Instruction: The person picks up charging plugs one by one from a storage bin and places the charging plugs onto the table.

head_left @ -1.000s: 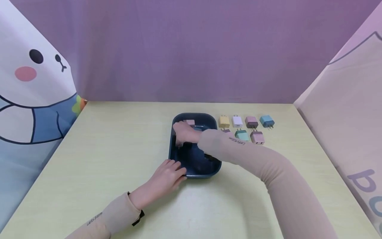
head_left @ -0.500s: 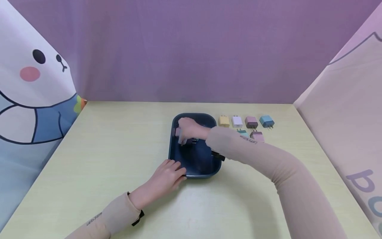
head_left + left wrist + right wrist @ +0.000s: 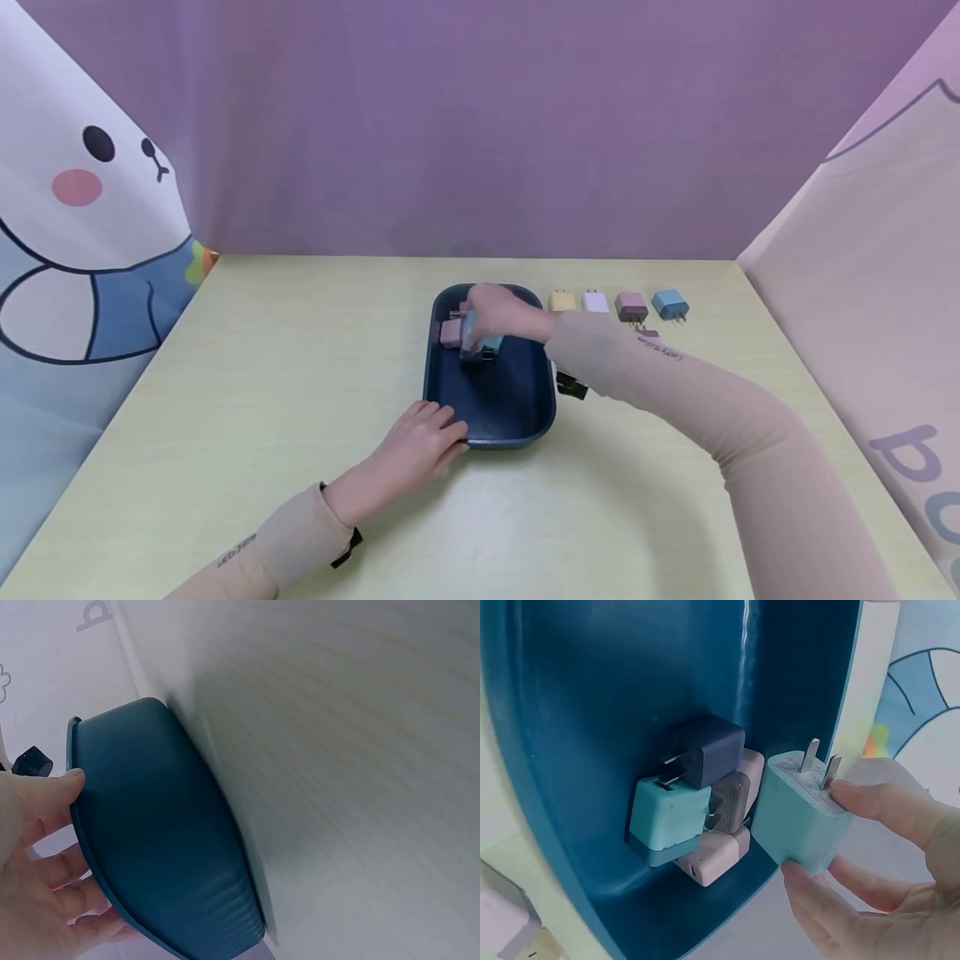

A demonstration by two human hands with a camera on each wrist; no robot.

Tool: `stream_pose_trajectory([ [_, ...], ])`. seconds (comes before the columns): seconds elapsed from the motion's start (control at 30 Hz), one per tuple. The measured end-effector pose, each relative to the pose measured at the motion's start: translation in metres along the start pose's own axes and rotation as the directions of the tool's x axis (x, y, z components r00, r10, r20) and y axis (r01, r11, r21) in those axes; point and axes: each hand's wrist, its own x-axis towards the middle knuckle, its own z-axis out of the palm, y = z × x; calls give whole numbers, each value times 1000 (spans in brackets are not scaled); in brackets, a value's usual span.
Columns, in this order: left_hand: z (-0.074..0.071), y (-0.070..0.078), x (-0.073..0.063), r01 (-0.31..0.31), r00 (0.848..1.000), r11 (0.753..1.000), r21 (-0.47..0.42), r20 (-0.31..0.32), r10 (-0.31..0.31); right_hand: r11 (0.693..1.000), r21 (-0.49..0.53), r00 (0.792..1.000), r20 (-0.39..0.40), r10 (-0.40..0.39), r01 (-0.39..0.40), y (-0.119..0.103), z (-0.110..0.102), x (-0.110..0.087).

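Note:
A dark blue plastic tray (image 3: 517,412) stands on the table. My left hand (image 3: 416,442) grips its near left corner, with the thumb at the rim and fingers reaching over it in the left wrist view. Over the far part of the tray, my right hand (image 3: 498,312) pinches a pale teal plug charger (image 3: 802,817) between thumb and fingers, its two metal prongs exposed. Below it in the tray lie a dark navy charger (image 3: 716,754), a two-tone teal charger (image 3: 671,814) and several pinkish chargers (image 3: 714,859) bunched together.
Right of the tray, a yellow charger (image 3: 562,301), a white charger (image 3: 596,302), a mauve charger (image 3: 632,307) and a blue charger (image 3: 670,304) stand in a row on the table (image 3: 315,350). My right sleeve (image 3: 675,392) partly covers another mauve one. A purple curtain (image 3: 480,125) hangs behind.
My right hand has moved rightward and toward the back of the tray, holding the pale teal charger, uncovering chargers at the tray's left side. The left hand has stayed at the corner.

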Motion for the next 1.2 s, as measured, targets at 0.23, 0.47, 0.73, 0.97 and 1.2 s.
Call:
stream_pose_trajectory([
  [0.23,0,1,0,12,1000,1000,-11,18,-12,999,19,999,-30,-29,29,9,-4,-8],
  [0.47,1,1,0,16,1000,1000,-12,20,-16,998,27,996,-71,-52,54,19,-6,-16],
  [0.73,1,0,1,12,1000,1000,-7,16,-12,996,70,992,-117,-53,62,33,-10,-26],
  [0.97,1,1,1,19,999,1000,-7,39,-19,991,108,986,-158,-60,77,46,-12,-38],
  [1.2,1,1,1,32,998,999,-13,52,-31,987,138,980,-190,-55,82,59,-13,-45],
])
